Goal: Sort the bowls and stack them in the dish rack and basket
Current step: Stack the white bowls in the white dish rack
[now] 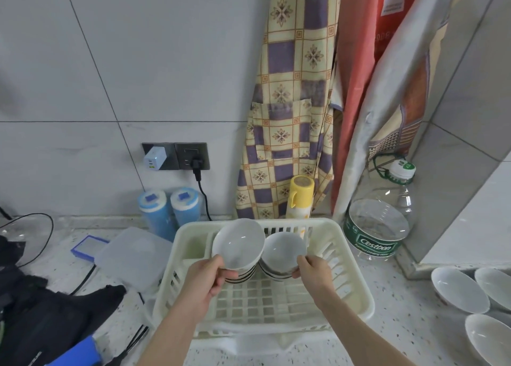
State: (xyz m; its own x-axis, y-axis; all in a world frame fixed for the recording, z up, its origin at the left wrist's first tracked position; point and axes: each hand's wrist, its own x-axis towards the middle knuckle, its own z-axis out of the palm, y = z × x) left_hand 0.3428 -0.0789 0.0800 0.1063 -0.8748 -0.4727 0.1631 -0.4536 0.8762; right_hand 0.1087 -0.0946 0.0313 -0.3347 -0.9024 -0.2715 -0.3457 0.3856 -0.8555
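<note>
A cream plastic dish rack (356, 296) sits on the speckled counter in the middle. Inside it, at the back, stand two tilted stacks of white bowls with dark stripes on the outside. My left hand (206, 280) grips the near rim of the left bowl stack (239, 244). My right hand (315, 273) holds the near rim of the right bowl stack (282, 251). Three more white bowls (459, 289) lie on the counter at the far right, partly cut off by the frame edge.
A large clear water bottle (380, 222) stands right of the rack. Behind it are a yellow bottle (300, 197), two blue canisters (168, 208) and hanging aprons. A clear lidded box (132, 255), black cloth (49, 318) and cables lie to the left.
</note>
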